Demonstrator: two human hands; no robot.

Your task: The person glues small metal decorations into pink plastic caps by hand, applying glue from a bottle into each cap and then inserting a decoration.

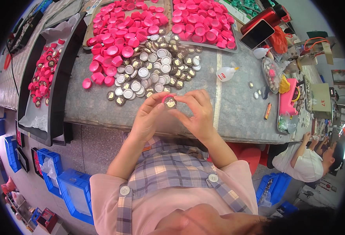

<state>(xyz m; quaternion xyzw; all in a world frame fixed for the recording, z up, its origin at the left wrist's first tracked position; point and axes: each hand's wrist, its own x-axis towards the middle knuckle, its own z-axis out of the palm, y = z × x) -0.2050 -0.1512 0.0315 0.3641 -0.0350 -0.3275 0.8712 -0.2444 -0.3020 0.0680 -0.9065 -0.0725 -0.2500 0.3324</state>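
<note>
Your left hand (149, 113) and right hand (196, 111) pinch one cap (170, 103), pink cup (166, 98) at its rim, over the surface (92, 109) edge. Uneven finger pressure could tilt it; a slack pinch could lose it among the loose caps (143, 73) beyond.

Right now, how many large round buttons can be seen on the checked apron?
2: one button on the left strap, a second button on the right strap of the apron. More may be hidden.

a workshop, judging by the long worktable (88, 111), heaped pink caps (204, 21) and blue crates (72, 175).
</note>
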